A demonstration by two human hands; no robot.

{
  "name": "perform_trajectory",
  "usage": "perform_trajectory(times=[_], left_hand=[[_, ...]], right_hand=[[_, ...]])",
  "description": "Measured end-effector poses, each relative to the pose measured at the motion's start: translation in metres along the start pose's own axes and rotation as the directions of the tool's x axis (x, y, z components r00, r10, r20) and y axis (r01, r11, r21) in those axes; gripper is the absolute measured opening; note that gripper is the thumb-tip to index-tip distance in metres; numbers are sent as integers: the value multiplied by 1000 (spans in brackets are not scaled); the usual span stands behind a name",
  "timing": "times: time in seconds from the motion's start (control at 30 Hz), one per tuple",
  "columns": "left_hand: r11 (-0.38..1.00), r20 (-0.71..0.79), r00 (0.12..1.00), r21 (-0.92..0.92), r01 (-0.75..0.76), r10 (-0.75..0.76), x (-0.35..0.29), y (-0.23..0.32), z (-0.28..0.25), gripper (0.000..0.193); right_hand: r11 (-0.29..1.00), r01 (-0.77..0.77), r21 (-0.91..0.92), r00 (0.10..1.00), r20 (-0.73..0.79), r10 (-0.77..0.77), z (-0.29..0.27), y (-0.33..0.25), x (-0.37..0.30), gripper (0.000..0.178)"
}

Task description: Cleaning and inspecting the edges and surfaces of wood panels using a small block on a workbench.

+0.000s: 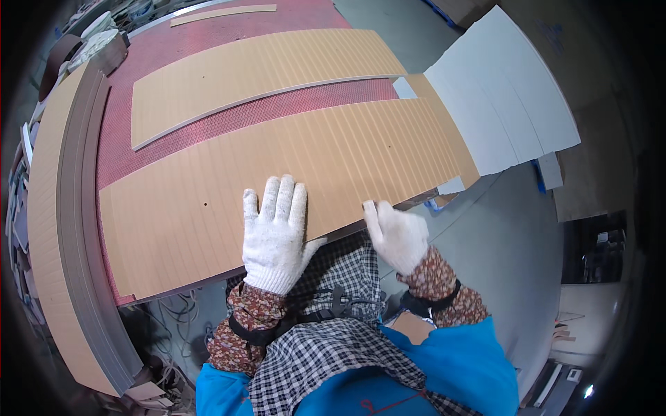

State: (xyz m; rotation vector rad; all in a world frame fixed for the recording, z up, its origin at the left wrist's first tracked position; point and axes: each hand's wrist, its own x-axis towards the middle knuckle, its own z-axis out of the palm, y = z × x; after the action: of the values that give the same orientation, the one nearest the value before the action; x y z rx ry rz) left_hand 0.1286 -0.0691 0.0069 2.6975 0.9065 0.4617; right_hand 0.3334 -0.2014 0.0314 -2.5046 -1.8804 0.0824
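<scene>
Nearest is the person's black-and-white checked apron, between two blue sleeves with flowered cuffs. The left hand, in a white knitted glove, lies flat on the near wooden panel with fingers straight; its grip is released. The right hand, gloved the same, is at the near edge of this panel with its fingers curled; I cannot tell if its grip is grasping something. The near panel lies lengthwise on the red counter. At the left end stands a stack of boards; beyond the right end is a white sheet. Farther, a second panel lies apart, and behind it a narrow strip.
</scene>
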Motion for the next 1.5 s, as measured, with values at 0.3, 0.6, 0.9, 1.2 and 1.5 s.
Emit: perform_trajectory(times=[0.3, 0.6, 0.9, 1.2, 1.5], left_hand=[[1000, -19, 1000, 15, -14, 14, 1, 2, 0, 100], [1000, 4, 1000, -18, 3, -3, 1, 2, -1, 99], [999, 29, 1000, -33, 6, -5, 3, 2, -2, 99], [999, 21, 1000, -42, 7, -6, 1, 0, -3, 99], [999, 13, 1000, -33, 7, -6, 0, 1, -3, 99]], right_hand=[[983, 164, -82, 980, -102, -171, 6, -4, -45, 32], [997, 77, 17, 997, 11, -77, 2, -12, -25, 31], [997, 64, -47, 998, 10, -64, -1, -8, 31, 24], [995, -82, 64, 997, 19, 81, -17, -20, 182, 46], [997, -73, 32, 993, 96, 70, -13, -15, 247, 46]])
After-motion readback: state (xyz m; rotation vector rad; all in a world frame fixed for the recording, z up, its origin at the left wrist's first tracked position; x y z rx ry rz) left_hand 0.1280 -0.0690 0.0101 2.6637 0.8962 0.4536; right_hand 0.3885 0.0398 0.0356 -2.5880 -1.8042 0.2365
